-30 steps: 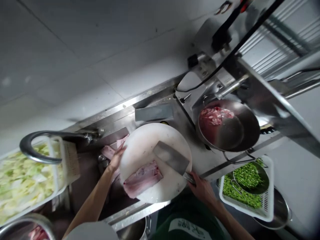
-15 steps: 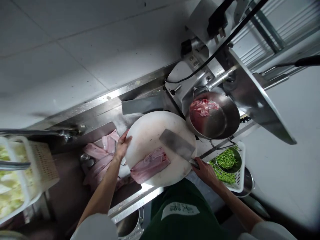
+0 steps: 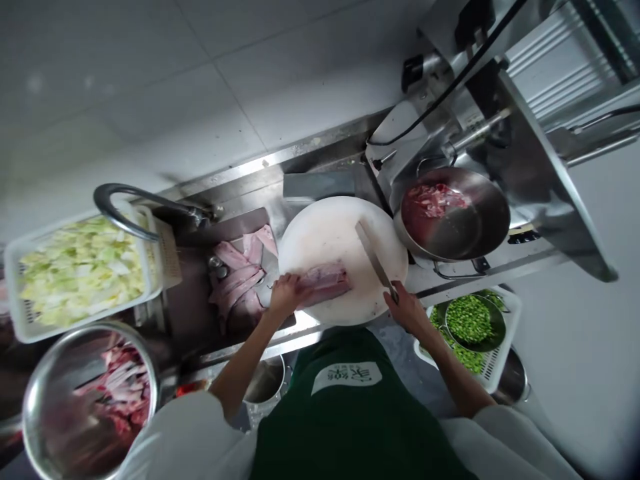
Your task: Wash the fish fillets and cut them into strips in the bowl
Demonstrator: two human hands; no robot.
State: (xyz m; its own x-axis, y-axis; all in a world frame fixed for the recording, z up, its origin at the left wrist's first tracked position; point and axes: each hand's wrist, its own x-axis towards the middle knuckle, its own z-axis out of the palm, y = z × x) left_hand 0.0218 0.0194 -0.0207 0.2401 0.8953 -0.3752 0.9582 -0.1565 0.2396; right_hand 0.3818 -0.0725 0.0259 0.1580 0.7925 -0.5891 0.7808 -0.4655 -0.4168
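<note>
A round white cutting board [image 3: 330,233] lies on the steel counter with a slab of pink raw meat [image 3: 327,281] near its front edge. My left hand [image 3: 286,293] is closed on the left end of the meat, pressing it down. My right hand [image 3: 407,310] grips the handle of a cleaver [image 3: 373,257], whose blade stands edge-down on the board just right of the meat.
More raw meat strips [image 3: 240,277] lie in the sink under a faucet [image 3: 130,203]. A white basket of chopped cabbage [image 3: 80,267] and a steel bowl of meat [image 3: 90,393] sit left. A steel bowl with meat slices [image 3: 453,213] and a basket of chopped greens [image 3: 470,327] sit right.
My left hand left the board's edge and came down on the meat. The cleaver turned from lying flat to edge-down beside the meat. The camera view shifted.
</note>
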